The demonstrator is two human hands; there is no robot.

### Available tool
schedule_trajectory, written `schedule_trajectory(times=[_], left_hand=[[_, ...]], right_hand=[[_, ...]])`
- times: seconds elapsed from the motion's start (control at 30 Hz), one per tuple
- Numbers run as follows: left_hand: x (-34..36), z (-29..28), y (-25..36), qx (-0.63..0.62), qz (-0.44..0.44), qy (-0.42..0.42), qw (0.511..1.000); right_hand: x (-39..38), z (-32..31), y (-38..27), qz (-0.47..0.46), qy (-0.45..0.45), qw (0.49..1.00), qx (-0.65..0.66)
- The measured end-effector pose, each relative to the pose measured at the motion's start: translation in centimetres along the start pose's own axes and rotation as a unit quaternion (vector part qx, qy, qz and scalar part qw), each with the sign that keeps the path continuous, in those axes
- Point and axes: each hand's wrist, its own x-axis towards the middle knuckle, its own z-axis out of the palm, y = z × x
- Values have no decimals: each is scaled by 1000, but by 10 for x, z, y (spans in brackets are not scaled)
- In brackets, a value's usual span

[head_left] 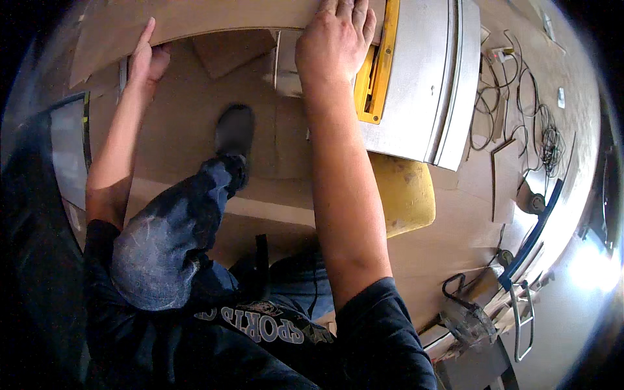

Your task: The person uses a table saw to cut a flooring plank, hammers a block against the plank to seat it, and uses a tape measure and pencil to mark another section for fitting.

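A broad light-brown board spans the top of the view, its near edge facing me. My left hand grips that edge toward the left, thumb laid along the top and fingers curled below. Flat on the board's right part rests my right hand, fingers stretched forward and its thumb hidden. Just right of it, a yellow slotted insert is set in a grey metal machine table. The board's far side lies outside the view.
Under the metal table juts a yellow panel. Tangled cables lie on the floor at right, near a blue bar and a bent metal handle. My shoe stands beneath the board. A pale panel leans at left.
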Motion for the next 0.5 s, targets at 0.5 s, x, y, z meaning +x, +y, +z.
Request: schedule_trajectory(times=[0.5], left_hand=[[-17,0,4,10,-3,33,999]], right_hand=[[-12,-10,-3,-3,-14,1000,-6]])
